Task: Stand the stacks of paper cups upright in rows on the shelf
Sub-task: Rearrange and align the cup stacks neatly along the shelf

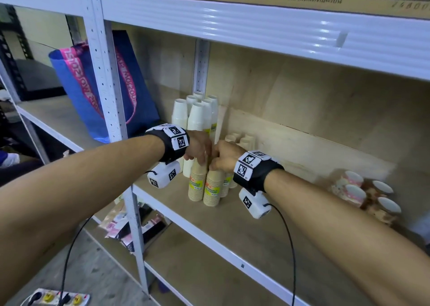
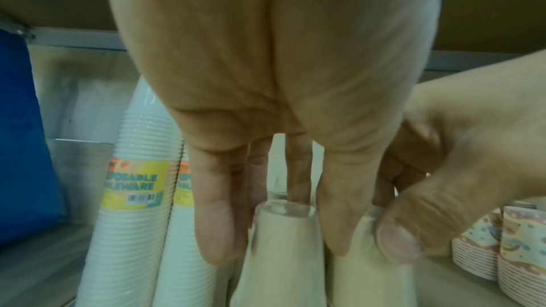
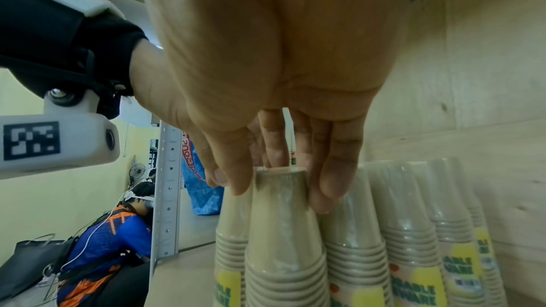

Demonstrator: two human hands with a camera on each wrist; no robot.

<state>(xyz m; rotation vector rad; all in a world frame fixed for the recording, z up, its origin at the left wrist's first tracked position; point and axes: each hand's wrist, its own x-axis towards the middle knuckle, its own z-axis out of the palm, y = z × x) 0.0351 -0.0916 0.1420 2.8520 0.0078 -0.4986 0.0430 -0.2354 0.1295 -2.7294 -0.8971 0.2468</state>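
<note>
Two wrapped stacks of tan paper cups stand upright side by side near the shelf's front edge. My left hand (image 1: 199,159) grips the top of the left tan stack (image 1: 197,184), with a finger and the thumb on either side of it (image 2: 280,253). Beside it my right hand (image 1: 217,163) pinches the top of the right tan stack (image 1: 212,191) between thumb and fingers (image 3: 280,230). More tan stacks (image 3: 413,230) stand right of it. Several white cup stacks (image 1: 196,114) stand upright behind, toward the back wall.
Patterned cup stacks (image 1: 363,194) lie on their sides at the right of the shelf board (image 1: 267,231). A blue bag (image 1: 130,84) leans behind the white shelf post (image 1: 109,96). The upper shelf beam (image 1: 256,21) hangs overhead. A person (image 3: 118,230) crouches off to the left.
</note>
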